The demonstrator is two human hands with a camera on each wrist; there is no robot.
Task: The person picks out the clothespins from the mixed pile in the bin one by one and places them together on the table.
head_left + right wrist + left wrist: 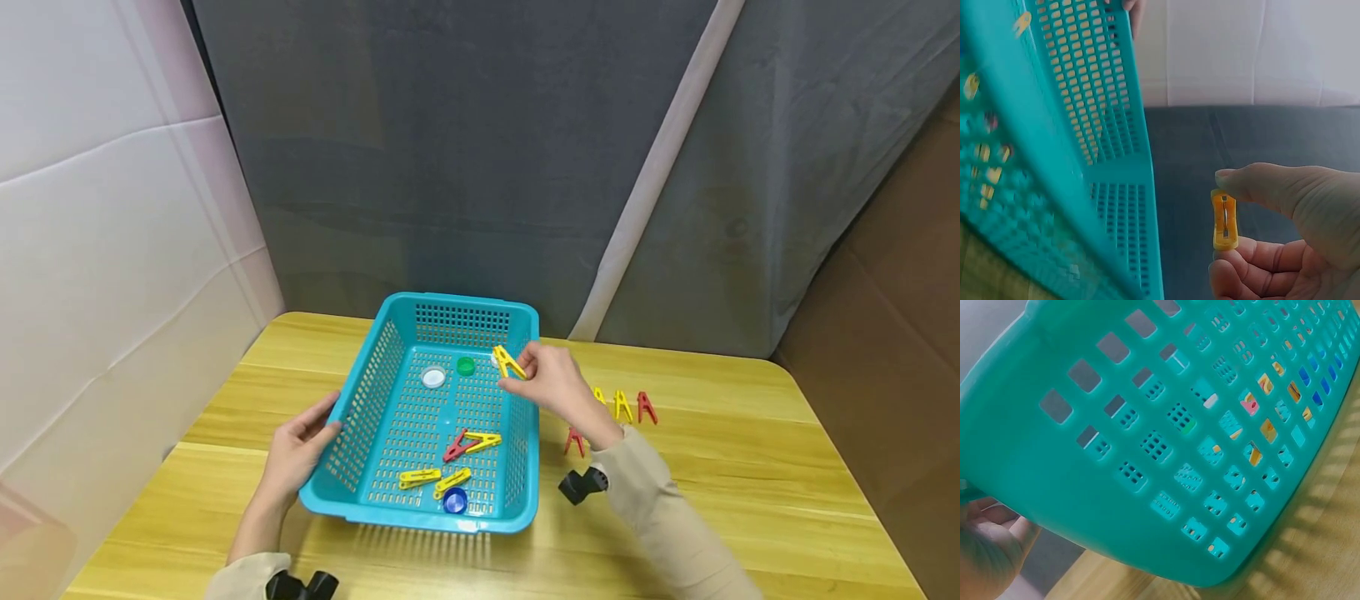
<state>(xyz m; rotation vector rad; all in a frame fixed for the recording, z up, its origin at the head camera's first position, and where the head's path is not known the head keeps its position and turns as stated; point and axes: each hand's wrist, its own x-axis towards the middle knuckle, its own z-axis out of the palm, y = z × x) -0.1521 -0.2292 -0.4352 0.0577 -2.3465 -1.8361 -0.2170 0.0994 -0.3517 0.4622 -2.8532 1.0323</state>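
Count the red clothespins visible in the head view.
3: one red clothespin in the basket, another red clothespin farthest right on the table, a third red clothespin between basket and right sleeve. The sleeve may hide more.

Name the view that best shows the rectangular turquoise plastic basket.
The head view: the basket shows almost whole, rim, walls and floor. The left wrist view shows part of its walls close up; the right wrist view, cropped, partly blurred walls.

Yellow plastic clothespin [513, 363]: pinched in right hand [557, 382], slanted, over right side of basket, mid-frame. Teal slotted basket [447, 410]: rectangular, lower centre of frame, left rim gripped by left hand [296, 454].
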